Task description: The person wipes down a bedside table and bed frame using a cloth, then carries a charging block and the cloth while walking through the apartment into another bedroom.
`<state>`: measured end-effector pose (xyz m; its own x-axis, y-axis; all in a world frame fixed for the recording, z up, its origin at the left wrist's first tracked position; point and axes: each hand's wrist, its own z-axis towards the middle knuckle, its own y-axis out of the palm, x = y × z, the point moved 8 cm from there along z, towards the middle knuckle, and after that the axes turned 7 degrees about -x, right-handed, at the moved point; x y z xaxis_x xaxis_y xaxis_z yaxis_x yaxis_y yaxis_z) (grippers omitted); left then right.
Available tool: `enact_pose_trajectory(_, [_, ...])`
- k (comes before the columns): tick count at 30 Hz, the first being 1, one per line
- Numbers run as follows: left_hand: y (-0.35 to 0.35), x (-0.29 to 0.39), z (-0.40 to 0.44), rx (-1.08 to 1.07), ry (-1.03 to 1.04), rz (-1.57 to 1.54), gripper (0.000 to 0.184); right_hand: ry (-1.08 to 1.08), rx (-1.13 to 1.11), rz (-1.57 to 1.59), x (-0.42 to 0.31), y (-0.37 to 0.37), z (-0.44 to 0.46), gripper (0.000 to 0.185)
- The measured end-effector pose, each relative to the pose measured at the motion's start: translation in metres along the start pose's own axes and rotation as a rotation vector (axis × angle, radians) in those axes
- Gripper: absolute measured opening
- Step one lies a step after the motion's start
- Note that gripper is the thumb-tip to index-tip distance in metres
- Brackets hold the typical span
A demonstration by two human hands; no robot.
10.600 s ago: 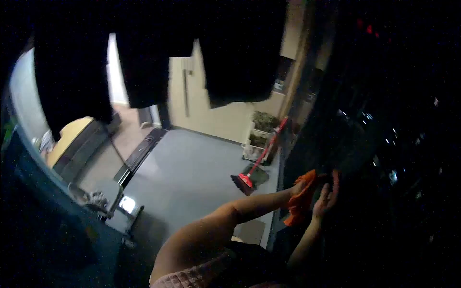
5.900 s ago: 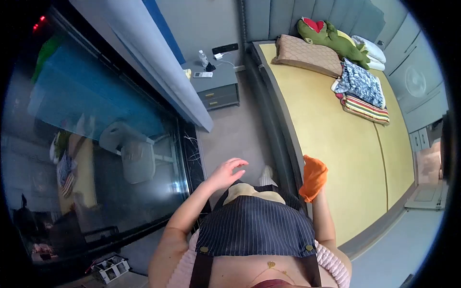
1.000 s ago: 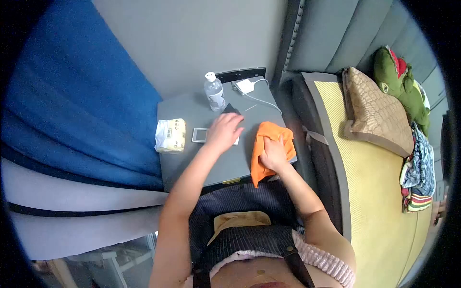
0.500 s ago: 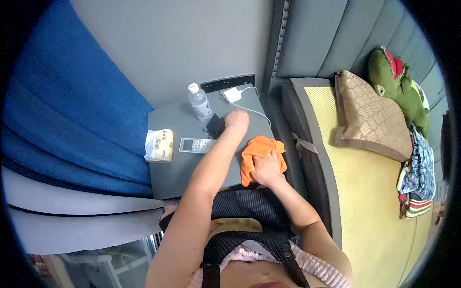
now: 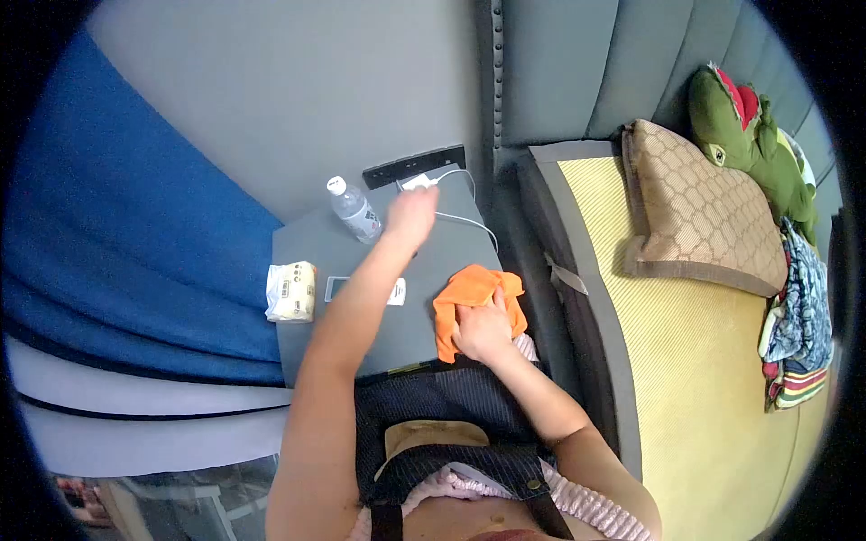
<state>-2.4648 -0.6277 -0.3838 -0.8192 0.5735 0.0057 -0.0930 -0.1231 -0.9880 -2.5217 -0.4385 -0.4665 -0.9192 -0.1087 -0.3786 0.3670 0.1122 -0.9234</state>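
My left hand (image 5: pixel 412 216) reaches over the back of the grey nightstand (image 5: pixel 293 347), right beside a white charger (image 5: pixel 418 183) with a white cable (image 5: pixel 469 222). Its fingers are blurred and turned away, so whether they grip the charger does not show. A water bottle (image 5: pixel 354 213) stands upright just left of this hand. Under my left forearm lies a white remote control (image 5: pixel 397 291), partly covered. At the nightstand's front right, my right hand (image 5: pixel 484 330) is closed on a bunched orange cloth (image 5: pixel 454 301), pressing it against the surface.
A tissue pack (image 5: pixel 291 293) sits at the nightstand's left edge, by the blue curtain (image 5: pixel 135 207). A black socket strip (image 5: pixel 413 168) runs along the wall. On the right is a bed (image 5: pixel 695 379) with a pillow (image 5: pixel 704 207), a green plush toy (image 5: pixel 753 153) and folded clothes (image 5: pixel 800 316).
My left hand has moved back and left to the charger; the black object formerly beside it is now hidden. My right hand stays on the orange cloth. The view has shifted slightly.
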Motion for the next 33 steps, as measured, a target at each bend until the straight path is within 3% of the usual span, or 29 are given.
enact_pose_trajectory(1, [-0.011, -0.006, 0.012, 0.070, 0.018, 0.063, 0.019, -0.002, 0.002, -0.001, 0.001, 0.003, 0.000, 0.054])
enact_pose_trajectory(3, [0.006, -0.031, 0.042, -0.213, -0.123, 0.043, 0.024, -0.024, 0.047, -0.037, 0.001, 0.002, 0.000, 0.054])
enact_pose_trajectory(5, [0.036, -0.048, 0.058, -0.340, -0.085, -0.003, 0.040, -0.001, -0.006, -0.035, 0.001, 0.001, 0.002, 0.054])
enact_pose_trajectory(6, [0.042, -0.050, 0.060, -0.414, -0.099, 0.000, 0.057, 0.000, -0.025, -0.056, 0.002, 0.003, 0.003, 0.054])
enact_pose_trajectory(7, [0.043, -0.049, 0.063, -0.407, -0.097, -0.001, 0.057, 0.002, -0.044, -0.077, 0.002, 0.005, 0.002, 0.054])
enact_pose_trajectory(9, [0.052, -0.053, 0.066, -0.481, -0.146, -0.111, 0.078, -0.021, 0.045, -0.038, 0.000, -0.004, 0.001, 0.053])
enact_pose_trajectory(11, [0.074, -0.063, 0.079, -0.434, -0.069, -0.175, 0.078, 0.025, -0.158, -0.044, 0.002, 0.002, 0.001, 0.050])
enact_pose_trajectory(12, [0.071, -0.063, 0.077, -0.423, -0.088, -0.205, 0.077, -0.003, -0.019, -0.018, 0.000, -0.005, -0.002, 0.046])
enact_pose_trajectory(15, [0.060, -0.056, 0.067, -0.416, -0.061, -0.243, 0.072, -0.036, 0.084, 0.074, 0.003, -0.004, -0.001, 0.045])
enact_pose_trajectory(16, [0.041, -0.048, 0.066, -0.316, -0.021, -0.224, 0.066, -0.013, 0.091, 0.081, 0.003, -0.014, -0.002, 0.045])
enact_pose_trajectory(18, [0.009, -0.038, 0.076, -0.208, 0.077, -0.288, 0.061, 0.056, -0.285, 0.079, 0.005, -0.003, 0.000, 0.046])
enact_pose_trajectory(19, [-0.002, -0.033, 0.085, -0.206, 0.128, -0.370, 0.061, 0.078, -0.280, 0.092, 0.009, -0.001, -0.001, 0.046])
enact_pose_trajectory(21, [-0.084, 0.030, 0.077, -0.388, 0.081, -0.441, 0.064, -0.031, -0.008, 0.112, 0.005, -0.011, -0.004, 0.048])
enact_pose_trajectory(23, [-0.134, 0.076, 0.091, -0.022, 0.412, -0.382, 0.066, -0.019, -0.059, 0.098, 0.009, -0.002, -0.001, 0.049])
enact_pose_trajectory(25, [-0.158, 0.128, 0.099, 0.089, 0.503, -0.350, 0.070, -0.066, 0.138, 0.072, 0.006, -0.010, -0.005, 0.048])
enact_pose_trajectory(27, [-0.146, 0.175, 0.113, 0.209, 0.633, -0.360, 0.070, -0.057, 0.074, 0.054, 0.005, -0.009, -0.004, 0.048])
enact_pose_trajectory(29, [-0.107, 0.212, 0.125, 0.013, 0.466, -0.414, 0.064, 0.042, -0.224, 0.038, 0.009, 0.007, 0.001, 0.048])
enact_pose_trajectory(30, [-0.084, 0.228, 0.127, -0.055, 0.382, -0.456, 0.065, 0.048, -0.262, 0.094, 0.004, -0.007, -0.002, 0.048])
enact_pose_trajectory(32, [-0.028, 0.254, 0.124, -0.171, 0.343, -0.486, 0.073, -0.097, 0.008, 0.791, 0.018, 0.043, 0.013, 0.053])
enact_pose_trajectory(33, [-0.005, 0.265, 0.116, -0.160, 0.417, -0.473, 0.085, -0.112, 0.037, 0.994, 0.019, 0.036, 0.011, 0.055])
